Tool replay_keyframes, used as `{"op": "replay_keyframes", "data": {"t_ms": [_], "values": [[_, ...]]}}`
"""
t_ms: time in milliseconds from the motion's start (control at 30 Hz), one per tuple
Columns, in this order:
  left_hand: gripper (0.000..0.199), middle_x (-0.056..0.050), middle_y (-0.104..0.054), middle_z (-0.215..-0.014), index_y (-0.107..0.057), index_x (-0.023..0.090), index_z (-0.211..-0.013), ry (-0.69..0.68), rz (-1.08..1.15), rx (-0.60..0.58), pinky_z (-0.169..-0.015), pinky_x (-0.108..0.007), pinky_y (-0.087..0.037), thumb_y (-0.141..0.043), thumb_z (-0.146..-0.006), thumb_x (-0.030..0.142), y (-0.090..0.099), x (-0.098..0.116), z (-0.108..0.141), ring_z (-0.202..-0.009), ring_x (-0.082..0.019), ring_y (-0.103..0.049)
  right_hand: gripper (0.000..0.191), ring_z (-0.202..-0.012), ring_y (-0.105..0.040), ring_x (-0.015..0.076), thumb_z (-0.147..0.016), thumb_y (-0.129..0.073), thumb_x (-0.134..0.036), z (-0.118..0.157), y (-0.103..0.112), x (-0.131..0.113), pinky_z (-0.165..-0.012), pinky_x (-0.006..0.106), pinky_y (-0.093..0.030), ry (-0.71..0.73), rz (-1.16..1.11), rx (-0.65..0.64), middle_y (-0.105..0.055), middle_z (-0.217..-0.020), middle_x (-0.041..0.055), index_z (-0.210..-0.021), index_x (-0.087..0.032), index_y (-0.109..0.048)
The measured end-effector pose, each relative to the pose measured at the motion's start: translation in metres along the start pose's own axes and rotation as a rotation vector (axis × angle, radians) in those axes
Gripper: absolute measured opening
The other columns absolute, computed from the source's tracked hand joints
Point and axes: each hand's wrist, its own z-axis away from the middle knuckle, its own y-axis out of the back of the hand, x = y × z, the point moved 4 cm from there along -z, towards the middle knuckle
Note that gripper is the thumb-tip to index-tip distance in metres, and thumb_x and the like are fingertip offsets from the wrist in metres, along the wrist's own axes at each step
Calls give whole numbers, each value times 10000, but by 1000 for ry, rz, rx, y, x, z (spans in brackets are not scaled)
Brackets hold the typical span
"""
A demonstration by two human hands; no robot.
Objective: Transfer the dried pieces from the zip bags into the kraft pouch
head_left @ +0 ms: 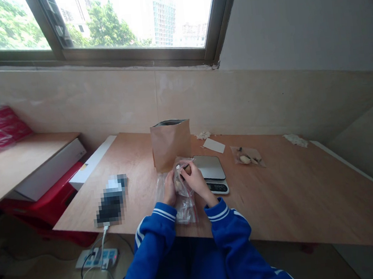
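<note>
My left hand (169,189) is closed on the side of a clear plastic zip bag (180,185) with pale pieces inside. My right hand (195,178) is at the mouth of that bag, its fingers pinched around a small brown piece (187,169) whose kind I cannot make out. Beneath my hands lie more clear zip bags (186,213), flat near the table's front edge. Right behind them stands an open brown paper pouch (170,145), upright. A digital kitchen scale (211,168) sits just right of my right hand, partly hidden by it.
On the right of the wooden table (279,196) lies a filled clear bag (248,157) with pale and dark pieces. A white card (214,145) rests behind the scale. At the left is a blurred-out phone (111,203), its white cable running down to a power strip (97,259).
</note>
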Motion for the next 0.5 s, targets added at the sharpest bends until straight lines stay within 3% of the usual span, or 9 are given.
{"op": "replay_keyframes", "data": {"t_ms": [200,333,500], "values": [[204,-89,-676,-1075,-674,218,-922,-5,-16,54,-1041,-418,-411,-532,-844,343,1,2,1,-1138,-248,-578,218,-1079,-601,227,-825,-577,-306,4,-5,7,-1031,434,-430,38,30,-39,-640,-1079,89,-1008,-198,-526],[196,-85,-676,-989,-658,199,-905,9,14,53,-1011,-437,-431,-527,-844,332,-2,9,4,-1077,-258,-597,154,-1043,-598,212,-835,-549,-282,12,-9,2,-1006,416,-449,61,45,-45,-615,-1040,77,-964,-212,-501],[190,-90,-664,-950,-639,174,-887,-15,52,8,-948,-408,-469,-573,-814,336,-4,17,8,-968,-245,-623,356,-1085,-577,226,-745,-647,-244,26,-11,-13,-1005,426,-442,112,101,-133,-590,-1111,75,-1056,-216,-476]]}}
